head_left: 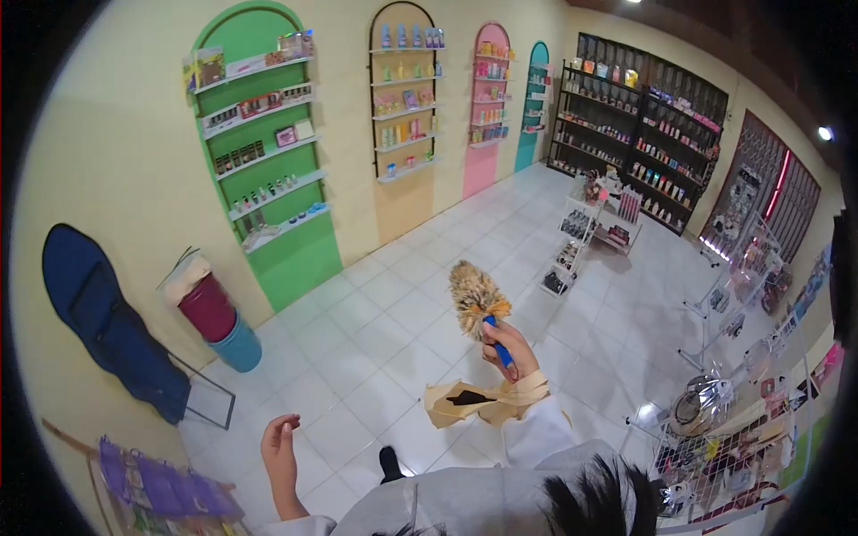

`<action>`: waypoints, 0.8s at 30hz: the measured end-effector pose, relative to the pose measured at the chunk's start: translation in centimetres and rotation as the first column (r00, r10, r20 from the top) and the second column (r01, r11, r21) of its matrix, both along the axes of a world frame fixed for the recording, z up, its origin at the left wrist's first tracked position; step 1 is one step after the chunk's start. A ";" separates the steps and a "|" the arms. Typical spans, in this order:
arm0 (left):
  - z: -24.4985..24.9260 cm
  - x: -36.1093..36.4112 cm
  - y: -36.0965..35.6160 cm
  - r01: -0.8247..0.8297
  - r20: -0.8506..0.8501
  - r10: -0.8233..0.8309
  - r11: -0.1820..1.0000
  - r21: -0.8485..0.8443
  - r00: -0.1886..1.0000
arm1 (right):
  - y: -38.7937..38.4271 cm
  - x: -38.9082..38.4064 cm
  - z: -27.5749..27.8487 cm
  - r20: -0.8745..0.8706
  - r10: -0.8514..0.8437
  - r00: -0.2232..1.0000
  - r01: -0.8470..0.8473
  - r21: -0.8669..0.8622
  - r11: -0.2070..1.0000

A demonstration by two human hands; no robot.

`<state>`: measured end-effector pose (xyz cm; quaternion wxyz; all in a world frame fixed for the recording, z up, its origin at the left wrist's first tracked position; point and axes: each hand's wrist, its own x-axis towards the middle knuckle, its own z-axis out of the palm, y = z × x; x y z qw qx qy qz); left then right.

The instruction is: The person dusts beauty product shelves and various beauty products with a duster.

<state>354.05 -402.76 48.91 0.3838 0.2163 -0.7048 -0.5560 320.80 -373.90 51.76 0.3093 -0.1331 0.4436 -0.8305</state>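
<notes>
My right hand is wrapped round the blue handle of a feather duster, whose fluffy tan and brown head points up and away from me. Around my right wrist hangs a beige loop of paper-like material, with a dark opening towards the left. Low on the left, my left hand is raised in the air with its fingers slightly bent and nothing in it. Neither hand touches a shelf; white floor tiles lie beneath both.
Arched wall shelves in green, cream, pink and teal carry small products. A blue folded chair and a teal bucket stand left. Black shelving fills the far corner. A white display rack and wire racks stand right.
</notes>
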 end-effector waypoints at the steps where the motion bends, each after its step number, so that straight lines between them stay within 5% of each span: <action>1: -0.6 -1.1 -2.1 -0.002 -0.001 0.002 1.000 0.003 1.000 | -0.4 -1.6 -0.5 0.017 -0.025 1.000 0.025 0.002 1.000; 7: 0.6 -11.3 -15.4 -0.039 -0.029 0.038 0.998 -0.046 0.999 | -7.0 -9.5 0.6 -0.085 -0.252 0.964 0.253 0.003 0.967; 14: 5.4 -29.6 -25.7 0.246 0.002 -0.246 0.965 -0.090 0.969 | -10.8 -16.9 3.4 -0.021 -0.418 0.908 0.404 -0.216 0.889; 24: 2.5 -57.4 -23.2 0.701 0.055 -0.700 0.713 -0.009 0.712 | -6.5 -27.9 -0.5 0.109 -0.767 0.633 0.773 -0.135 0.619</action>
